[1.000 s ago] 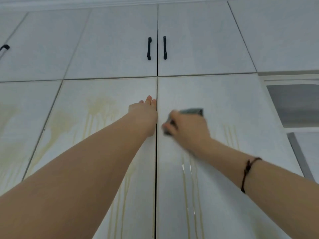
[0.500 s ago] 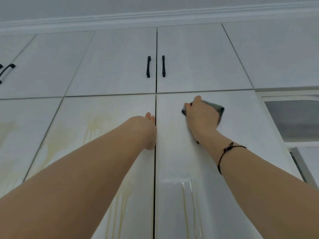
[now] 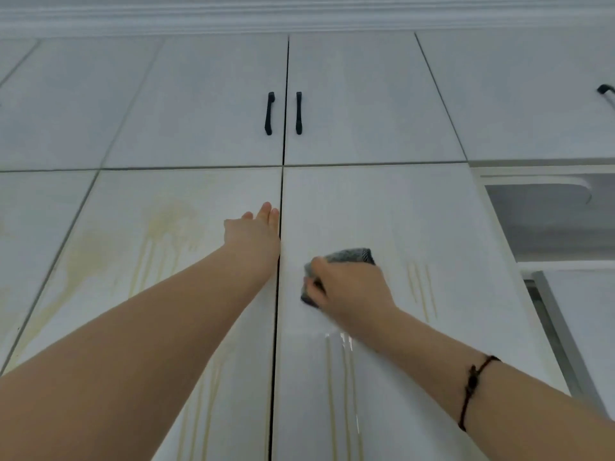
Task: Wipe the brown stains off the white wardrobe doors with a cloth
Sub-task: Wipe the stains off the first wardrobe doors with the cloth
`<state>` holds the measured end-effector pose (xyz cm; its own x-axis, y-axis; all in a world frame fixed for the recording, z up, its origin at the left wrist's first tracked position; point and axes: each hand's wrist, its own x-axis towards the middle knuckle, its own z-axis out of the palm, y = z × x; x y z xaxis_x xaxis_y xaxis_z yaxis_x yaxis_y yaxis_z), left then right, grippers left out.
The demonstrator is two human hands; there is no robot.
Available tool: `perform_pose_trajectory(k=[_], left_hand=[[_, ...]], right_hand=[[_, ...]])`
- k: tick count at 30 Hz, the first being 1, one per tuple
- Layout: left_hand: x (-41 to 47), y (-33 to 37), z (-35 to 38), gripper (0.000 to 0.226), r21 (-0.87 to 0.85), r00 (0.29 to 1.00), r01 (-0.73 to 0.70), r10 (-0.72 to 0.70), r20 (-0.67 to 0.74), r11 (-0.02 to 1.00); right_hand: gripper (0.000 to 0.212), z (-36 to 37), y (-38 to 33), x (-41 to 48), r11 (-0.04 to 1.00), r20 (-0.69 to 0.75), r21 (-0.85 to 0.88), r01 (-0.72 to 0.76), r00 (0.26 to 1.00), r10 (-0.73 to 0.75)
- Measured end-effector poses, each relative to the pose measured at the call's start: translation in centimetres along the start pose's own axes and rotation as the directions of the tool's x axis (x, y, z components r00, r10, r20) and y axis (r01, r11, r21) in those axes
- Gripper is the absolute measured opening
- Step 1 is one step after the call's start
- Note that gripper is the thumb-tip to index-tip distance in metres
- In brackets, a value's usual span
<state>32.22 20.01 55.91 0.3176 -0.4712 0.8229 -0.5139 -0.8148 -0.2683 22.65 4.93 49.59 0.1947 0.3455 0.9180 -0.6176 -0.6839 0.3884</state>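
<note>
My right hand grips a dark grey cloth and presses it against the right lower wardrobe door, near the middle gap. Thin brown drip streaks run down that door just right of the cloth, and more streaks run below my wrist on a wet, shiny patch. My left hand lies flat with straight fingers on the left lower door, at its right edge. That door bears a wide brown stain with drips running down.
Two black handles sit on the upper doors above. Another black handle shows at the far right. An open recess lies right of the lower door. A further stained door is at the far left.
My right hand has carried the cloth down from the door's top edge and leftward toward the gap. The left hand stays flat in the same place. The view has tilted slightly.
</note>
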Motion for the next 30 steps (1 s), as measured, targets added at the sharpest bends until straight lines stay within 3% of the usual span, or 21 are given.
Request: perform_pose_trajectory(k=[3, 6, 9, 12, 14, 16, 17, 19, 21, 23, 25, 27, 30], left_hand=[[-0.3, 1.1, 0.0, 0.083, 0.049, 0.999, 0.027, -0.025, -0.037, 0.998], [-0.1, 0.9, 0.4, 0.08, 0.092, 0.998, 0.009, -0.003, -0.07, 0.996], [-0.6, 0.5, 1.5, 0.078, 0.12, 0.988, -0.026, 0.044, -0.146, 0.992], [-1.7, 1.0, 3.1, 0.078, 0.128, 0.985, -0.023, 0.044, -0.169, 0.992], [-2.2, 1.3, 3.7, 0.076, 0.113, 0.982, -0.032, 0.052, -0.18, 0.993], [-2.4, 1.1, 3.9, 0.077, 0.099, 0.979, -0.045, 0.064, -0.195, 0.994], [-2.5, 0.9, 4.1, 0.079, 0.095, 0.978, -0.049, 0.067, -0.199, 0.994], [-2.6, 0.8, 4.1, 0.083, 0.074, 0.979, -0.056, 0.07, -0.194, 0.996], [-2.6, 0.8, 4.1, 0.085, 0.056, 0.982, -0.056, 0.066, -0.179, 0.997], [-2.4, 1.0, 4.2, 0.081, 0.048, 0.981, -0.052, 0.06, -0.186, 0.997], [-2.4, 1.2, 4.4, 0.076, 0.023, 0.979, -0.045, 0.049, -0.197, 0.999], [-2.4, 1.0, 4.6, 0.077, -0.007, 0.974, -0.054, 0.052, -0.22, 0.998], [-2.5, 0.1, 4.4, 0.079, -0.048, 0.974, -0.096, 0.084, -0.213, 0.994]], right_hand=[[0.022, -1.3, 4.9, 3.3, 0.921, -0.019, 0.026, -0.389, 0.921, 0.39], [0.024, -1.3, 5.6, 4.1, 0.883, -0.049, 0.019, -0.468, 0.882, 0.469], [0.024, -0.7, 1.7, 1.0, 0.931, -0.012, -0.007, -0.365, 0.931, 0.365], [0.019, -0.2, -4.5, -5.1, 0.995, 0.004, 0.101, -0.025, 1.0, 0.025], [0.019, 0.1, -5.9, -7.0, 0.966, -0.023, 0.108, 0.233, 0.972, -0.232], [0.021, 0.0, -3.9, -4.4, 0.956, 0.011, 0.08, 0.283, 0.959, -0.284], [0.022, -0.2, -2.5, -2.4, 0.978, 0.042, 0.04, 0.207, 0.977, -0.208], [0.024, -0.9, 0.8, 1.7, 0.993, 0.048, 0.034, -0.117, 0.992, 0.115], [0.023, -0.8, 2.4, 3.4, 0.929, -0.044, 0.103, -0.355, 0.932, 0.361], [0.024, 0.1, 0.6, 2.8, 0.912, -0.08, 0.089, -0.4, 0.91, 0.406], [0.023, 0.9, -3.4, 0.5, 0.963, -0.074, 0.087, -0.256, 0.962, 0.263], [0.02, 1.3, -7.3, -3.3, 0.992, -0.062, 0.125, 0.001, 0.998, 0.007], [0.023, 1.1, -7.8, -5.6, 0.933, 0.034, 0.153, 0.325, 0.942, -0.334]])
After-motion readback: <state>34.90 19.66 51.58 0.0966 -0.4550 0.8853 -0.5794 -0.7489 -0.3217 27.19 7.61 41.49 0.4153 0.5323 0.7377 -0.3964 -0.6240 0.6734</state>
